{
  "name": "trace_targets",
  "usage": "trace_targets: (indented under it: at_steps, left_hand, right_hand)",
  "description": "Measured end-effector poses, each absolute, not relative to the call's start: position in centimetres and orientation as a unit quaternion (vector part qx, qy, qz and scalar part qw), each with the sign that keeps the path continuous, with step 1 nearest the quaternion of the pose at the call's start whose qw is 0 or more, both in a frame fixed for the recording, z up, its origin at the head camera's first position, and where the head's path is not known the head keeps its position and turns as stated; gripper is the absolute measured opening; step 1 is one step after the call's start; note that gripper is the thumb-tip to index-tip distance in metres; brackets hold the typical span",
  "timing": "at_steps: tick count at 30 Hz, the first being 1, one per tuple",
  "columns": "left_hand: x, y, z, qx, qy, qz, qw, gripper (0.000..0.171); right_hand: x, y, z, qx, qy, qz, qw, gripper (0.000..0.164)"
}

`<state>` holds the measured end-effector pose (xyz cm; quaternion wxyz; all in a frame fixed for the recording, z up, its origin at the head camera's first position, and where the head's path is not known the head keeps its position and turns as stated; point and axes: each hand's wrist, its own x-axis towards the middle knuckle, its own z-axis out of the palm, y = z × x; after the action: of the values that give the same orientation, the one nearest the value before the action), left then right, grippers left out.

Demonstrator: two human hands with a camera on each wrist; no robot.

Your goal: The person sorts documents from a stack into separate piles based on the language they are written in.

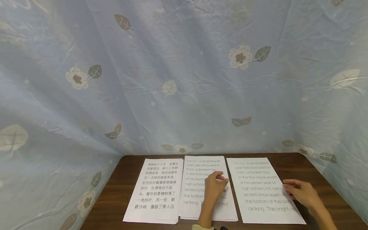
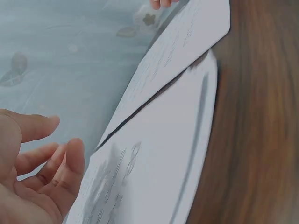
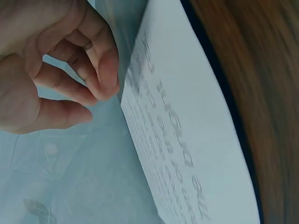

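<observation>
Three printed paper piles or sheets lie side by side. My left hand [image 1: 214, 188] is over the middle English-printed stack [image 1: 195, 209], its fingers loosely bent. Nothing sits between thumb and fingers in the left wrist view, where the hand [image 2: 44, 170] appears just above the paper [image 2: 163, 140]. At the right edge of the right-hand English sheet [image 1: 258, 188] is my right hand [image 1: 302, 193]. In the right wrist view that hand [image 3: 70, 70] has relaxed, bent fingers and holds nothing visible, close to the sheet [image 3: 187, 116]. Whether its fingertips touch the paper, I cannot tell.
A stack printed in Chinese [image 1: 155, 191] lies on the left, edge to edge with the middle stack. All the paper rests on a dark brown wooden table [image 1: 112, 191]. Behind it and at both sides hangs a pale blue curtain [image 1: 184, 111] with leaves and flowers.
</observation>
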<state>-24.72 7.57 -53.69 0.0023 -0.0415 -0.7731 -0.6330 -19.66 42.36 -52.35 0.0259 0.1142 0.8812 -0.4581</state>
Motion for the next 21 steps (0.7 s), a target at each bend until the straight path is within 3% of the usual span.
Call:
trace_targets:
  at_steps: [21]
  left_hand:
    - [-25.8, -1.4, -52.9, -0.058, -0.824, -0.563, 0.006, 0.043]
  right_hand:
    - [-21.6, 32.8, -52.5, 0.088, 0.834, -0.543, 0.049, 0.054]
